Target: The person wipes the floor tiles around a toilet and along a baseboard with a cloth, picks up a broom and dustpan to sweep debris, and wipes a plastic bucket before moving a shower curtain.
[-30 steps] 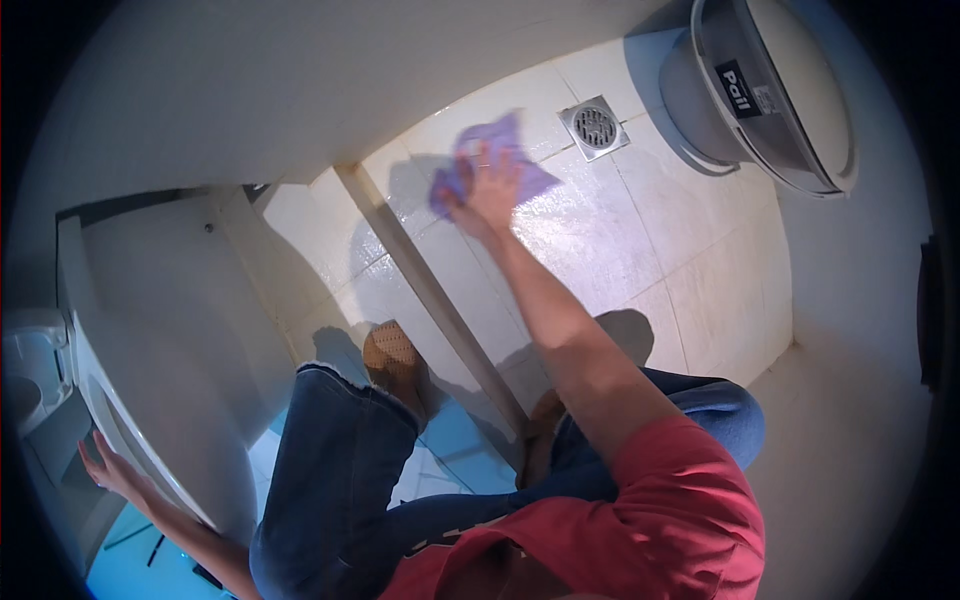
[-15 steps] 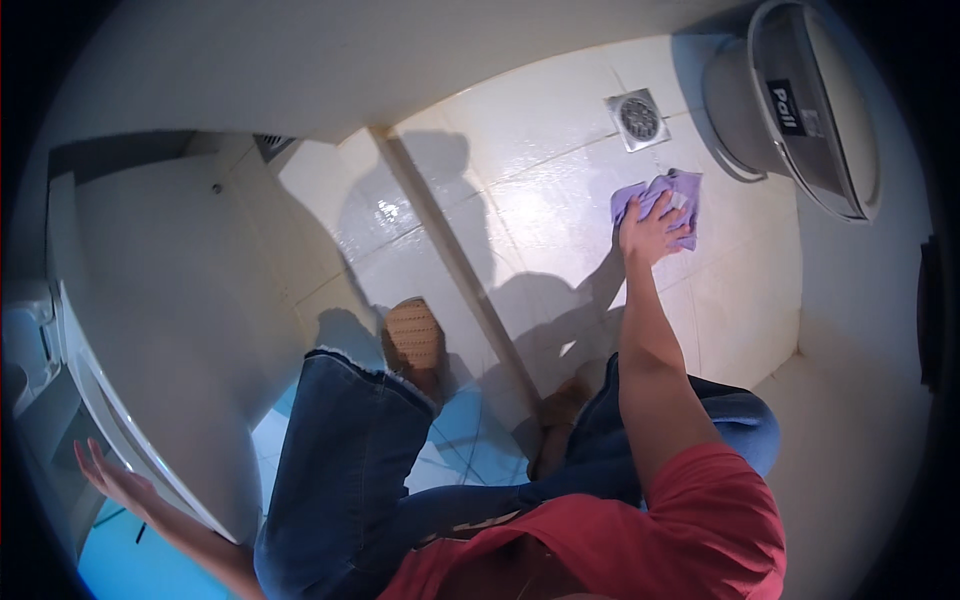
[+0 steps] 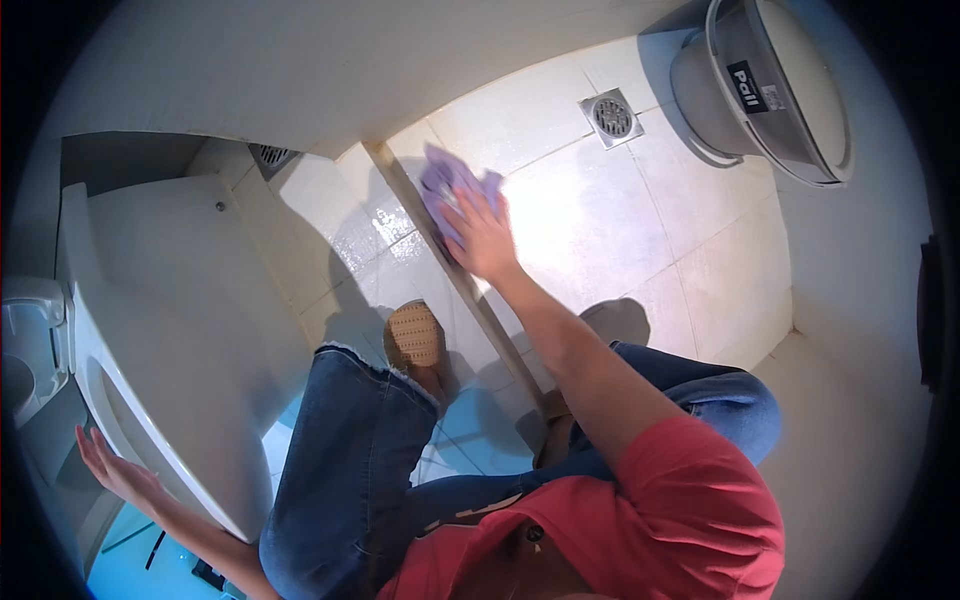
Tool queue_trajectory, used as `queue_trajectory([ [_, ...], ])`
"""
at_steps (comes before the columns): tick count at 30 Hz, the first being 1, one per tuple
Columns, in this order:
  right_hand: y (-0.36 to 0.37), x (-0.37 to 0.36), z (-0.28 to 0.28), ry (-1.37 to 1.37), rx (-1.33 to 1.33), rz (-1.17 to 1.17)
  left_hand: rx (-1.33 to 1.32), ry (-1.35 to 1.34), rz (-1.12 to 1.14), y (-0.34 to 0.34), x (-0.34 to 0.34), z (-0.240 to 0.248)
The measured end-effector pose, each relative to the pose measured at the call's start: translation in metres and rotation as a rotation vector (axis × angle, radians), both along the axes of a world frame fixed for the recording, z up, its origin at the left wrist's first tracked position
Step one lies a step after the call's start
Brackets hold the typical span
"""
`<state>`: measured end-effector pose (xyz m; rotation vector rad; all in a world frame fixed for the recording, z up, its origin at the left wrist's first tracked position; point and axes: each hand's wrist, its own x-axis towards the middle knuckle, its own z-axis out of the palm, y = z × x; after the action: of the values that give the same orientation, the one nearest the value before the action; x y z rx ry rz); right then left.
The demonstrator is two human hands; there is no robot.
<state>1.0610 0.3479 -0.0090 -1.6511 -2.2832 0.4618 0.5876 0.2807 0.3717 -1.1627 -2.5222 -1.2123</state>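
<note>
A purple cloth (image 3: 452, 188) lies bunched under my right hand (image 3: 482, 235), against the raised beige strip (image 3: 445, 245) that runs across the tiled floor. The fingers of that hand are partly spread over the cloth, pressing it down; part of it is slightly blurred. At the lower left my left hand (image 3: 122, 475) has its fingers stretched out and holds nothing. It is beside the curved edge of a smooth white fixture (image 3: 180, 300); whether it touches that edge I cannot tell.
A grey pail (image 3: 715, 100) stands at the far right, near a square metal floor drain (image 3: 611, 118). Another drain grate (image 3: 271, 157) is at the far left. My tan shoe (image 3: 414, 335) rests left of the strip. Wet shine shows on the tiles (image 3: 375, 230).
My right hand has swept the purple cloth left, from near the square drain to the raised strip. My left hand stays by the white fixture. The view has shifted slightly.
</note>
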Motion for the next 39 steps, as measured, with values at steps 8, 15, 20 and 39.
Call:
queue_trajectory([
  [8, -0.043, 0.122, -0.010, -0.248, -0.021, -0.978, 0.144, -0.065, -0.050, -0.002, -0.038, 0.003],
  [15, 0.069, -0.020, 0.034, 1.302, -0.001, -0.396, 0.015, 0.021, -0.056, 0.033, 0.036, -0.009],
  [20, 0.037, -0.117, 0.083, 0.175, -0.043, -0.300, -0.108, 0.143, -0.001, -0.007, -0.018, -0.036],
  [39, -0.007, 0.034, 0.607, 1.202, -0.480, -0.034, -0.731, -1.890, -0.758, 0.073, 0.296, 0.270],
])
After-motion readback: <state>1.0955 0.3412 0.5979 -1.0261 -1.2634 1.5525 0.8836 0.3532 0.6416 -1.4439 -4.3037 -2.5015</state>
